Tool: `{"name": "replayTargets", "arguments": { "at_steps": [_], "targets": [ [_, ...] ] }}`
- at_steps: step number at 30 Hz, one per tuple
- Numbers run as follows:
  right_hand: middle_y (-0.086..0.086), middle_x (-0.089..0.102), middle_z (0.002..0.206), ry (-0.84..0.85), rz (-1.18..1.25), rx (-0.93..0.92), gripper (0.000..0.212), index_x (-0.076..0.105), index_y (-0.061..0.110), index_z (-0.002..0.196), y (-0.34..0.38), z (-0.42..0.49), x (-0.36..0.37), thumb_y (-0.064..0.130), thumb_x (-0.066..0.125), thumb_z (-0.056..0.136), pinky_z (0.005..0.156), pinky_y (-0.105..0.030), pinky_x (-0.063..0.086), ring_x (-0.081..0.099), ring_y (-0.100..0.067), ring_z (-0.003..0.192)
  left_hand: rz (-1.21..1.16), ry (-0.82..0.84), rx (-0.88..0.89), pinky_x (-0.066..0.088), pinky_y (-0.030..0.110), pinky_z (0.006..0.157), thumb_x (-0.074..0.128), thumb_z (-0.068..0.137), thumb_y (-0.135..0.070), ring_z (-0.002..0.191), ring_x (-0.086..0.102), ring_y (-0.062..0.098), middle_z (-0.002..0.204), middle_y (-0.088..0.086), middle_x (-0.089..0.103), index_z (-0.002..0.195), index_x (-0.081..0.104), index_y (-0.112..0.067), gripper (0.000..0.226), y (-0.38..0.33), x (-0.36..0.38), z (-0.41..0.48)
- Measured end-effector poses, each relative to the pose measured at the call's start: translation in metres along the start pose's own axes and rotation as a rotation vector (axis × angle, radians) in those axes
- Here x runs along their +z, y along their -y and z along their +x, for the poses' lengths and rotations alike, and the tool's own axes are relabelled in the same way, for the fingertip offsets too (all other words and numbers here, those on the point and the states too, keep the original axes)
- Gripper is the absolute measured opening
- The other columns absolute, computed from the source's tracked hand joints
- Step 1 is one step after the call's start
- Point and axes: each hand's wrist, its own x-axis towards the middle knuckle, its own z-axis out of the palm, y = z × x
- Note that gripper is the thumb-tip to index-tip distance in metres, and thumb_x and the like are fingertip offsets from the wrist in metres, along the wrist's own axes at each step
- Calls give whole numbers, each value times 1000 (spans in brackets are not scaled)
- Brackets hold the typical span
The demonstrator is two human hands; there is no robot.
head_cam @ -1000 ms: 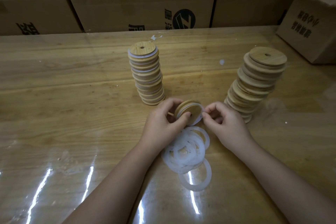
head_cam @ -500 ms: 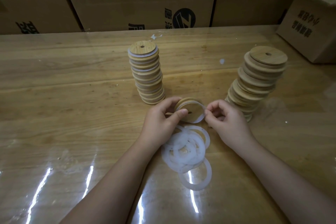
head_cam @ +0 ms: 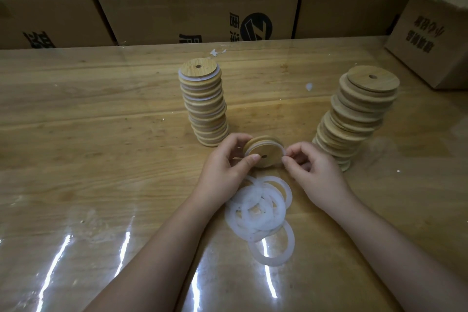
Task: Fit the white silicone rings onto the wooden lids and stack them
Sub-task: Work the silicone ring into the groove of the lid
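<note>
A round wooden lid (head_cam: 266, 158) is held tilted above the table (head_cam: 101, 159) by the curled left hand (head_cam: 222, 170), and the thin white ring (head_cam: 283, 150) on its rim is pinched by the right hand (head_cam: 314, 175). Flat white rings (head_cam: 258, 208) are piled between the wrists. A ringed lid stack (head_cam: 203, 106) and a leaning bare lid stack (head_cam: 359, 119) are stood behind, before cardboard boxes (head_cam: 177, 15).

Two lid stacks (head_cam: 205, 109), one held lid (head_cam: 264, 157) with one ring (head_cam: 281, 147), perhaps six overlapping loose rings (head_cam: 258, 213), seven boxes (head_cam: 197, 15).
</note>
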Motion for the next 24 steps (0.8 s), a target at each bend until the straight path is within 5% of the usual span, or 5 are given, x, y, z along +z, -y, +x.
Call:
{"name": "replayTargets", "arguments": {
  "at_steps": [4, 9, 13, 20, 24],
  "targets": [
    [5, 61, 76, -18, 42, 19, 18, 59, 24, 78, 1, 0, -1, 9, 61, 86, 61, -18, 46, 57, -11, 67, 20, -16, 21, 54, 39, 80, 67, 83, -1, 88, 66, 15, 91, -3, 68, 96, 60, -23, 26, 2, 0, 0],
    [-1, 63, 77, -33, 63, 8, 8, 61, 18, 84, 0, 0, -2, 12, 59, 88, 64, -32, 53, 61, -14, 67, 130, -23, 86, 47, 14, 73, 68, 81, 0, 81, 63, -1, 84, -21, 66, 87, 58, -32, 35, 4, 0, -1],
    [2, 61, 77, -60, 61, -38, 12, 61, 21, 83, 1, -1, -3, 10, 59, 88, 63, -35, 53, 60, -13, 67, 226, -50, 139, 45, 9, 73, 68, 82, -3, 84, 62, -5, 88, -27, 64, 88, 55, -40, 39, 2, 2, -3],
    [1, 62, 73, -53, 150, -70, 16, 62, 23, 83, 3, -3, -4, 9, 59, 88, 59, -19, 51, 59, -8, 64, 391, -32, 229, 54, 37, 77, 65, 83, -13, 87, 64, 7, 93, -12, 67, 100, 63, -23, 20, 6, -3, -3],
    [2, 62, 69, -66, 215, -35, 16, 60, 22, 83, 3, -3, -3, 7, 58, 89, 59, -16, 49, 60, -6, 61, 406, -26, 253, 54, 39, 76, 64, 82, -20, 85, 64, 8, 93, -9, 68, 102, 62, -28, 22, 6, -1, -4]
  ]
}}
